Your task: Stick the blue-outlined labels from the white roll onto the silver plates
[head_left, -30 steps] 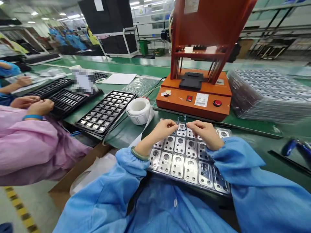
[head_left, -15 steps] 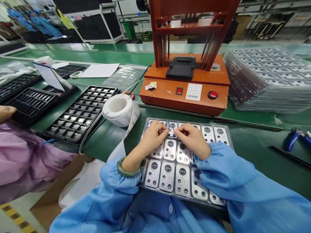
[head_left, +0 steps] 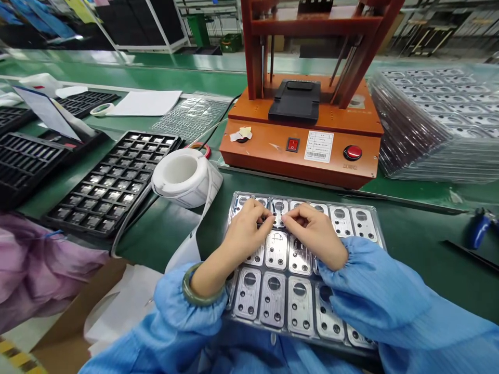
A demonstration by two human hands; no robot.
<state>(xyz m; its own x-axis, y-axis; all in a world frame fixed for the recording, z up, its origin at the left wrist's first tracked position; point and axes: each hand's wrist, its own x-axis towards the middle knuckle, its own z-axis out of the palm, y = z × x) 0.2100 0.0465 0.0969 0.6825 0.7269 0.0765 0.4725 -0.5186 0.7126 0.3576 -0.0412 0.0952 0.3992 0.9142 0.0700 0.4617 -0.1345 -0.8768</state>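
A clear tray (head_left: 364, 221) of several silver metal plates with holes lies on the green bench right in front of me. Both my hands hover over its far rows. My left hand (head_left: 245, 234) and my right hand (head_left: 317, 236) are each closed in a pinch, fingertips almost meeting above one plate (head_left: 276, 244) in the second row. Whatever sits between the fingertips is too small to make out. A green bangle (head_left: 198, 293) rings my left wrist, and blue sleeves cover both arms.
An orange press (head_left: 304, 140) with a red button (head_left: 352, 152) stands behind the tray. A white tape roll (head_left: 185, 179) and black compartment tray (head_left: 113, 182) lie left, stacked clear trays (head_left: 436, 124) and blue-handled pliers (head_left: 477, 228) right. A person's pink sleeve (head_left: 35, 265) is at far left.
My hands have come down from holding a small thin piece above the tray to pinching close over a plate. The view has tilted down and nearer the tray.
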